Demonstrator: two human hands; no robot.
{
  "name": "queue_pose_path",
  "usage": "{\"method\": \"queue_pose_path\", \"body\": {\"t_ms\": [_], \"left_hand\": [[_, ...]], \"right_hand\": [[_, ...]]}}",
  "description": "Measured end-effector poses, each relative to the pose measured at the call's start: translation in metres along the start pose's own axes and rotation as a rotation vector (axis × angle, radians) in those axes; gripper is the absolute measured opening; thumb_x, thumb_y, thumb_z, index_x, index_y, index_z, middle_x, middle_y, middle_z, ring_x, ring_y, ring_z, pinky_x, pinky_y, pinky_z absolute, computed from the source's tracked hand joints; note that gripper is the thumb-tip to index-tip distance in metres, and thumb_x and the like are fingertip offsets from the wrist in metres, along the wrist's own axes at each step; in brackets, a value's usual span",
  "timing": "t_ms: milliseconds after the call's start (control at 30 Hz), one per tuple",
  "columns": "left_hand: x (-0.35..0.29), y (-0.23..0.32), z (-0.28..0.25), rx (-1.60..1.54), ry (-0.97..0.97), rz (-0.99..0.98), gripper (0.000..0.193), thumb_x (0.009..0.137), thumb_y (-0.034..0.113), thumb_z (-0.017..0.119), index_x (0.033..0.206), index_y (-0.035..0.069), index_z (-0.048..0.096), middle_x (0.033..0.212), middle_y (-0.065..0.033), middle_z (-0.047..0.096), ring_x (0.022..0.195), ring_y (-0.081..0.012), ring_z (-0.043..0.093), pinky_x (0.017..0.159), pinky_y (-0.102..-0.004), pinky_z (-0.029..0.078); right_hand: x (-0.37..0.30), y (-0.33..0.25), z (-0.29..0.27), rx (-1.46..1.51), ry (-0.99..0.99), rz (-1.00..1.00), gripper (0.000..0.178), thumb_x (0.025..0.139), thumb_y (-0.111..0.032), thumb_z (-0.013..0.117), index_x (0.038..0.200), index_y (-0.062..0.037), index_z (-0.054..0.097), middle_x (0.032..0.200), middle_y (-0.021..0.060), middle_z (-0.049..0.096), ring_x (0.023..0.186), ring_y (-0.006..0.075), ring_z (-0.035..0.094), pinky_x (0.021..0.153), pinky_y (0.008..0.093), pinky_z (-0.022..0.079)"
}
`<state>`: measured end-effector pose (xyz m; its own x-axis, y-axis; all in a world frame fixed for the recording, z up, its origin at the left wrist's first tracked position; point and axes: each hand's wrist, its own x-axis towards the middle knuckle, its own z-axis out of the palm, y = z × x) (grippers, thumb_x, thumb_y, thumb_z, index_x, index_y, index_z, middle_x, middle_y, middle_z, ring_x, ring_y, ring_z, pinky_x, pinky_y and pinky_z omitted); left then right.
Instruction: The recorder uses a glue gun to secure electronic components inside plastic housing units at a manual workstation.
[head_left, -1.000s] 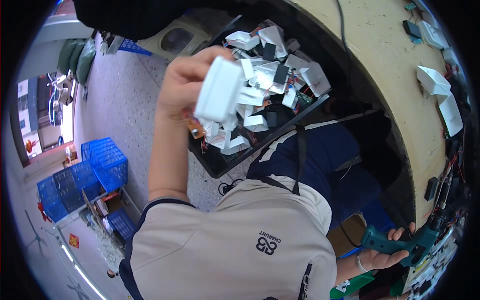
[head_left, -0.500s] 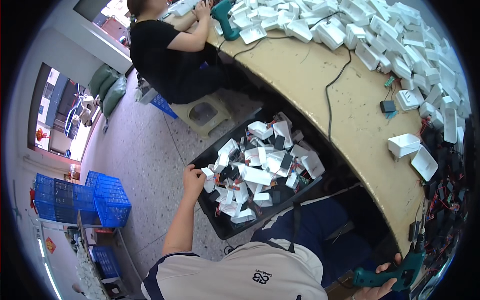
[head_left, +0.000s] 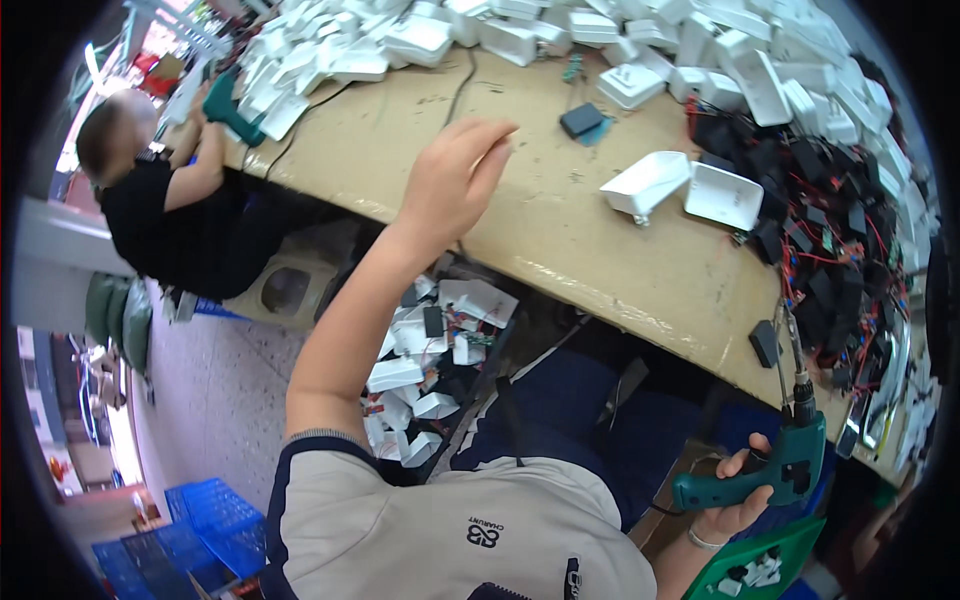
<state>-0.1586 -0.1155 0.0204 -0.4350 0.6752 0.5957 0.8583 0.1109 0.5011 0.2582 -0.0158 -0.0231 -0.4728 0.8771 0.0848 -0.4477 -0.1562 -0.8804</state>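
My left hand [head_left: 455, 180] reaches out above the tan table [head_left: 540, 220], fingers stretched out to the right, with nothing visible in it. To its right lie a small black box on a blue patch [head_left: 581, 121] and two white plastic housings, one tilted [head_left: 648, 184] and one showing its hollow side [head_left: 724, 197]. My right hand [head_left: 735, 512] is wrapped round the handle of a teal power screwdriver [head_left: 790, 465] at the table's near right edge. Its bit points up and away, beside a small black block [head_left: 765, 343].
White housings [head_left: 415, 40] are heaped along the table's far side. Black boxes with red wires [head_left: 830, 240] pile up at right. Below the table edge stands a bin of white housings [head_left: 395, 375]. A co-worker [head_left: 150, 210] sits at far left. A green tray [head_left: 790, 560] is at lower right.
My left hand has left the bin of housings and moved up and right over the table. My view has turned rightward. The power screwdriver stays in my right hand.
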Motion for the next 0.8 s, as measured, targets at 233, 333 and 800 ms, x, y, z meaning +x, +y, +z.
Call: {"method": "queue_pose_path", "body": {"t_ms": [233,333,800], "left_hand": [[0.069,0.046,0.077,0.013,-0.421,-0.005,0.037,0.077,0.032,0.061,0.088,-0.003,0.061,0.085,-0.019,0.061,0.079,-0.0307,0.059,0.068,-0.0373,0.046],[0.064,0.06,0.087,0.042,-0.698,-0.123,0.04,0.074,0.035,0.061,0.083,-0.004,0.061,0.082,-0.0191,0.061,0.078,-0.0315,0.059,0.067,-0.0388,0.046],[0.006,0.072,0.092,-0.455,-0.261,-0.443,0.039,0.08,0.011,0.059,0.115,-0.001,0.047,0.077,-0.0086,0.057,0.063,-0.0188,0.059,0.06,-0.0298,0.048]], "right_hand": [[-0.013,-0.002,-0.012,0.058,0.007,-0.047,0.061,0.084,-0.032,0.061,0.125,0.0048,0.034,0.118,0.0204,0.048,0.076,0.0167,0.056,0.063,0.0256,0.051],[-0.013,-0.001,-0.011,0.053,0.011,-0.057,0.061,0.085,-0.031,0.06,0.126,0.0046,0.034,0.118,0.021,0.048,0.077,0.0171,0.056,0.064,0.0261,0.052],[-0.012,0.002,-0.006,0.079,-0.022,-0.055,0.063,0.083,-0.029,0.063,0.128,0.0037,0.032,0.116,0.0227,0.048,0.077,0.0182,0.058,0.062,0.026,0.054]]}}
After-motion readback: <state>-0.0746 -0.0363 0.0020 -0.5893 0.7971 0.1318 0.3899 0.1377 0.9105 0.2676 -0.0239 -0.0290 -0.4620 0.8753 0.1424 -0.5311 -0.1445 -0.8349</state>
